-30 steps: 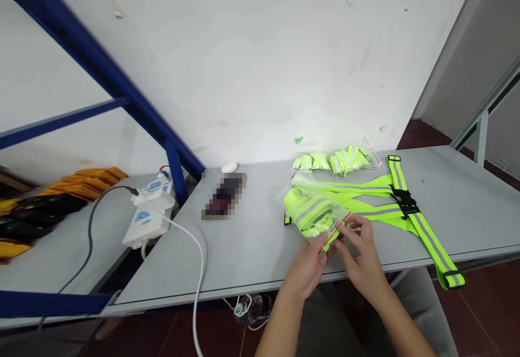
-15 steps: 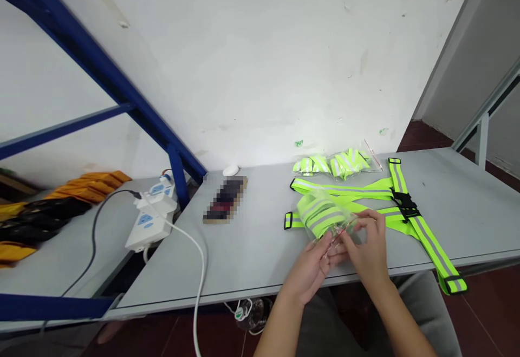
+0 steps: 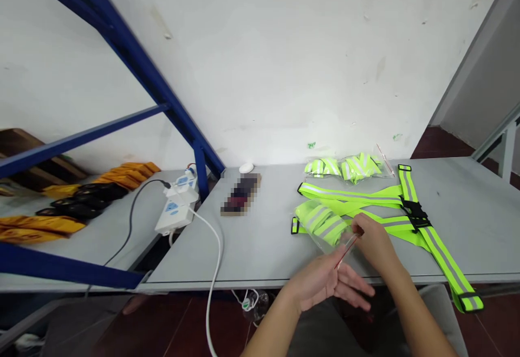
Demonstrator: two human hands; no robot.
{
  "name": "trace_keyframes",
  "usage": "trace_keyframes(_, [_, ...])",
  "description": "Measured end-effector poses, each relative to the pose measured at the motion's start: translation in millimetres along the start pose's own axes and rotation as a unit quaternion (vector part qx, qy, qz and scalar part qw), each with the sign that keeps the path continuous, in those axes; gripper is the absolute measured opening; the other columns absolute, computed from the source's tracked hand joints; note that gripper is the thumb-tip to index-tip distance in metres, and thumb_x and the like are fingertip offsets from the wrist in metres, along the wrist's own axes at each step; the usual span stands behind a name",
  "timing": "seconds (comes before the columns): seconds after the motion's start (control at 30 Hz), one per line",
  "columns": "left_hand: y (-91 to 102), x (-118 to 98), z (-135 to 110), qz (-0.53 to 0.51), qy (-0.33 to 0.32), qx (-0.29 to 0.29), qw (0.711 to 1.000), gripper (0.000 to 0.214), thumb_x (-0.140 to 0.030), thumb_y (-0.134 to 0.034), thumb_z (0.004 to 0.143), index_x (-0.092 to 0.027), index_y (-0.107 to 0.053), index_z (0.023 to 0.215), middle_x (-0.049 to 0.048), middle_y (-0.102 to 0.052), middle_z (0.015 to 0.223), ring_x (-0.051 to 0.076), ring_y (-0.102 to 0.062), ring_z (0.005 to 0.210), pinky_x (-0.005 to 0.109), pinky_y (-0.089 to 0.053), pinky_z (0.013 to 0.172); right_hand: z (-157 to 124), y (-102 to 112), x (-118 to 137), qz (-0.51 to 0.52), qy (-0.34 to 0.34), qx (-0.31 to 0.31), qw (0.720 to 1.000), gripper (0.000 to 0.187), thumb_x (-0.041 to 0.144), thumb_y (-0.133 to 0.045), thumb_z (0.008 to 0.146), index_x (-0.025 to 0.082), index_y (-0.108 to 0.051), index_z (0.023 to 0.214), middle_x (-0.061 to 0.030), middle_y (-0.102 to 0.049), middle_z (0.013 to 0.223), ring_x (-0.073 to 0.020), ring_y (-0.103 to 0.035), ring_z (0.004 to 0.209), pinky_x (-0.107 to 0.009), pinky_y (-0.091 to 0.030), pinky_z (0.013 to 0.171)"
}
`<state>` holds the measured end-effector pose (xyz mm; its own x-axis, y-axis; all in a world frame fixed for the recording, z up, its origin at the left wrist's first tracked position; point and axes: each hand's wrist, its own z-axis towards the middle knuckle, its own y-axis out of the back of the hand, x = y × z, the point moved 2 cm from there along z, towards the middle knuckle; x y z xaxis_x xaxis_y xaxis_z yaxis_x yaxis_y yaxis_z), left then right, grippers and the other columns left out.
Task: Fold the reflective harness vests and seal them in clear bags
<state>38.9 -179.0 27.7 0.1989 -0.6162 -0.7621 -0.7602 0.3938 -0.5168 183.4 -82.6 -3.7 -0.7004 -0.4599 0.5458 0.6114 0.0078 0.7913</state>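
A clear zip bag (image 3: pixel 314 240) holds a folded yellow-green reflective strap (image 3: pixel 325 222). It is tilted above the near edge of the table. My right hand (image 3: pixel 376 240) pinches the upper corner of its red-lined mouth. At the lower end of that mouth, my left hand (image 3: pixel 319 284) has the bag between thumb and hand, its other fingers stretched out to the right. Behind the bag, an unfolded reflective harness (image 3: pixel 406 192) with black buckles lies flat, partly hidden by the bag and my right hand.
Two bagged reflective straps (image 3: pixel 359 167) lie near the wall. Left of them are a blurred-out phone-shaped item (image 3: pixel 241 194) and a white oval object (image 3: pixel 246 168). A white power strip (image 3: pixel 176 211) trails a cable (image 3: pixel 219 254) over the table edge. Blue frame bars (image 3: pixel 138 59) rise at left.
The bag's mouth has been drawn straighter between my hands. My left hand has moved lower and its fingers have spread out. The camera view has shifted left.
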Motion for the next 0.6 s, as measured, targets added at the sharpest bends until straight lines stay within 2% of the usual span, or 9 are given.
trace_keyframes(0.07, [-7.4,-3,-15,0.075,0.035,0.050,0.995,0.064,-0.066,-0.037,0.088,-0.015,-0.075,0.080,0.0162,-0.074,0.093,0.026,-0.073,0.071,0.046,-0.045,0.095,-2,-7,-4,-0.030,0.002,-0.005,1.000,0.014,0.019,-0.054,0.075,0.022,-0.045,0.065,0.0021,-0.052,0.063,-0.0148,-0.044,0.058,-0.026,-0.028,0.055])
trace_keyframes(0.13, [-12.6,-12,-24,0.131,0.016,0.054,0.990,0.057,-0.064,-0.044,0.086,-0.016,-0.074,0.077,0.0142,-0.074,0.085,0.025,-0.071,0.062,0.043,-0.050,0.086,-3,-11,-8,-0.049,0.006,-0.013,0.999,0.012,0.016,-0.052,0.073,0.022,-0.045,0.065,0.0021,-0.051,0.061,-0.0152,-0.044,0.058,-0.026,-0.027,0.056])
trace_keyframes(0.2, [-9.6,-27,-24,0.153,-0.106,-0.057,0.981,0.054,-0.061,-0.045,0.087,-0.016,-0.072,0.074,0.0127,-0.073,0.078,0.024,-0.069,0.060,0.039,-0.052,0.073,-4,-12,-9,-0.042,0.018,-0.012,0.999,0.011,0.013,-0.050,0.071,0.022,-0.045,0.066,0.0022,-0.052,0.061,-0.0151,-0.045,0.059,-0.026,-0.028,0.058])
trace_keyframes(0.23, [-4.7,-36,-20,0.172,-0.188,-0.145,0.956,0.052,-0.059,-0.045,0.088,-0.017,-0.072,0.076,0.0124,-0.073,0.079,0.025,-0.069,0.065,0.039,-0.052,0.073,-5,-12,-9,-0.034,0.024,-0.011,0.999,0.010,0.013,-0.049,0.070,0.022,-0.046,0.067,0.0021,-0.053,0.063,-0.0150,-0.046,0.059,-0.026,-0.029,0.059])
trace_keyframes(0.3, [8.6,-50,-9,0.258,-0.332,-0.321,0.849,0.040,-0.052,-0.048,0.089,-0.020,-0.072,0.089,0.0115,-0.073,0.093,0.027,-0.067,0.092,0.041,-0.048,0.089,-6,-11,-9,-0.017,0.032,-0.005,0.999,0.010,0.012,-0.048,0.070,0.021,-0.047,0.071,0.0018,-0.055,0.066,-0.0150,-0.048,0.061,-0.026,-0.031,0.062])
trace_keyframes(0.33, [14.7,-53,0,0.335,-0.356,-0.352,0.798,0.034,-0.049,-0.054,0.087,-0.023,-0.071,0.100,0.0108,-0.071,0.108,0.029,-0.059,0.112,0.044,-0.038,0.103,-7,-10,-9,-0.011,0.035,-0.004,0.999,0.009,0.012,-0.048,0.071,0.021,-0.048,0.073,0.0017,-0.056,0.068,-0.0150,-0.049,0.063,-0.026,-0.031,0.064])
trace_keyframes(0.37, [20.8,-53,10,0.416,-0.347,-0.349,0.765,0.034,-0.047,-0.060,0.083,-0.026,-0.070,0.108,0.0089,-0.067,0.120,0.031,-0.048,0.127,0.048,-0.024,0.112,-8,-9,-10,-0.007,0.037,-0.004,0.999,0.009,0.012,-0.048,0.072,0.021,-0.050,0.074,0.0014,-0.057,0.070,-0.0151,-0.050,0.064,-0.027,-0.032,0.065])
trace_keyframes(0.43, [34.0,-45,29,0.538,-0.289,-0.353,0.709,0.046,-0.045,-0.063,0.081,-0.029,-0.061,0.124,0.0065,-0.052,0.140,0.034,-0.029,0.139,0.054,-0.007,0.115,-10,-8,-11,-0.004,0.035,-0.010,0.999,0.009,0.013,-0.048,0.075,0.020,-0.052,0.077,0.0006,-0.058,0.072,-0.0158,-0.053,0.067,-0.028,-0.032,0.069])
trace_keyframes(0.6, [44.5,-16,42,0.636,-0.223,-0.416,0.610,0.056,-0.048,-0.050,0.089,-0.028,-0.045,0.140,0.0084,-0.031,0.154,0.038,-0.013,0.144,0.061,-0.003,0.113,-14,-7,-16,0.007,-0.046,-0.044,0.998,0.013,0.026,-0.049,0.083,0.020,-0.060,0.085,-0.0028,-0.064,0.078,-0.0190,-0.056,0.071,-0.034,-0.030,0.073])
